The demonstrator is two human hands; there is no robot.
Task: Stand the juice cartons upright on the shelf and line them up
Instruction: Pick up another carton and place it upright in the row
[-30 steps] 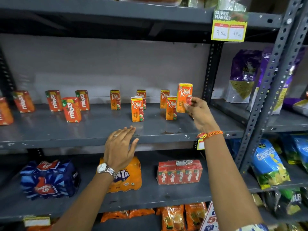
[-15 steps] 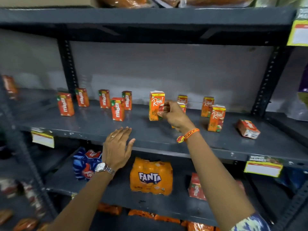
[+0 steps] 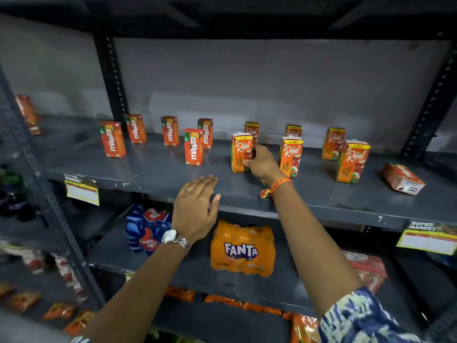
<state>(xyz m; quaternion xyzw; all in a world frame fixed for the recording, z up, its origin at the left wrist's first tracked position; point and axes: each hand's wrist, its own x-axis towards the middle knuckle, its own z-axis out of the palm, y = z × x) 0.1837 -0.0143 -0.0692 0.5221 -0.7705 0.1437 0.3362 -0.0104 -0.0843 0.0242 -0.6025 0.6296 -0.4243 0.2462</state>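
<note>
My right hand (image 3: 263, 164) grips an orange Real juice carton (image 3: 240, 152) from its right side; the carton stands upright on the grey shelf (image 3: 153, 169). Several more Real cartons stand to the right, among them one front carton (image 3: 290, 156) and another (image 3: 352, 160). One carton (image 3: 403, 179) lies on its side at the far right. Several red Maaza cartons stand upright on the left, such as the front one (image 3: 193, 147). My left hand (image 3: 196, 206) rests flat with spread fingers on the shelf's front edge, holding nothing.
Dark steel uprights (image 3: 108, 78) frame the bay. Below sit an orange Fanta pack (image 3: 243, 248), a blue Thums Up pack (image 3: 146, 231) and a red pack (image 3: 368, 271). Price tags (image 3: 82, 189) hang from the shelf lip. Snack packets fill the lower left.
My right hand carried the Real carton leftwards from the right end of the shelf and set it down upright beside the Maaza cartons. The view swung left. My left hand stayed at the shelf edge.
</note>
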